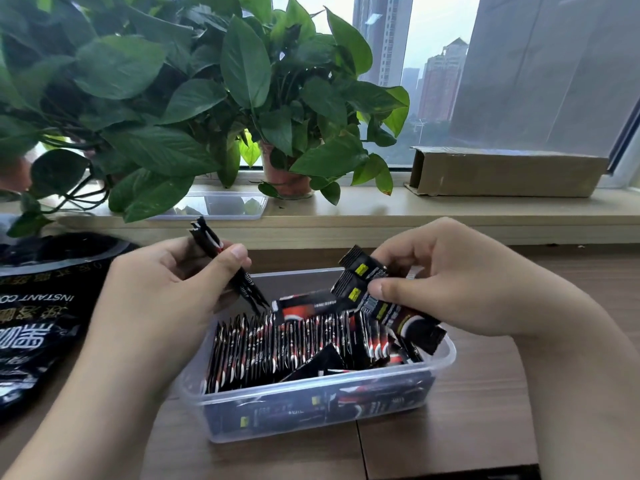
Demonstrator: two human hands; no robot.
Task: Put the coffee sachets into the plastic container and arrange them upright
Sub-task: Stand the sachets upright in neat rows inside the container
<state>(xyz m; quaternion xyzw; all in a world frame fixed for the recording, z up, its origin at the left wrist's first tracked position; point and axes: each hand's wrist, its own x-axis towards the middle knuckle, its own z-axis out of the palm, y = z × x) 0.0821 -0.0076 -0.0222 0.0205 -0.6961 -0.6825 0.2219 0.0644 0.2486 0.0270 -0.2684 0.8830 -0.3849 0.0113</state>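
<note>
A clear plastic container [311,407] sits on the wooden table in front of me, packed with several black-and-red coffee sachets [277,348] standing on edge in a row; a few lie loose or tilted at its right end. My left hand [162,292] pinches a few thin sachets [225,265] edge-on above the container's left side. My right hand [460,282] grips a small bunch of sachets [377,299] over the container's right end, their lower tips hanging past the rim.
A large black instant-coffee bag [45,306] lies at the left. On the windowsill stand potted plants [207,98], the container's clear lid [221,206] and a cardboard box [505,171].
</note>
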